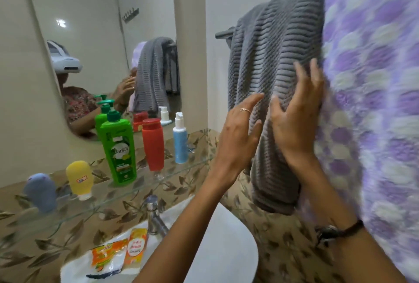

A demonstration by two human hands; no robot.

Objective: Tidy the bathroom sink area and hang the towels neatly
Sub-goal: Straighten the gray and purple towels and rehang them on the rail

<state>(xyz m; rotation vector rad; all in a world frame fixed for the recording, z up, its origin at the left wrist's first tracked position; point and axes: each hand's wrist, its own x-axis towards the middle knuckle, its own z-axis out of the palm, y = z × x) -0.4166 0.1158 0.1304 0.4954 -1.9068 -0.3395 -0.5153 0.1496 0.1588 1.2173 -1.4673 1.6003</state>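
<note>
A grey ribbed towel (269, 60) hangs over a dark towel bar (224, 33) on the right wall. Beside it, at the far right, hangs a purple and white patterned towel (374, 92). My left hand (238, 137) is spread open with its fingertips touching the front of the grey towel. My right hand (294, 115) lies flat against the grey towel's right edge, where it meets the purple towel, fingers apart. Neither hand grips the cloth.
A glass shelf (108, 194) under the mirror (108, 40) carries a green pump bottle (119, 149), a red bottle (153, 144), a blue pump bottle (180, 141), a yellow tube (79, 179) and a grey-blue tube (40, 192). Two orange sachets (118, 253) lie on the white sink (226, 248) by the tap (155, 217).
</note>
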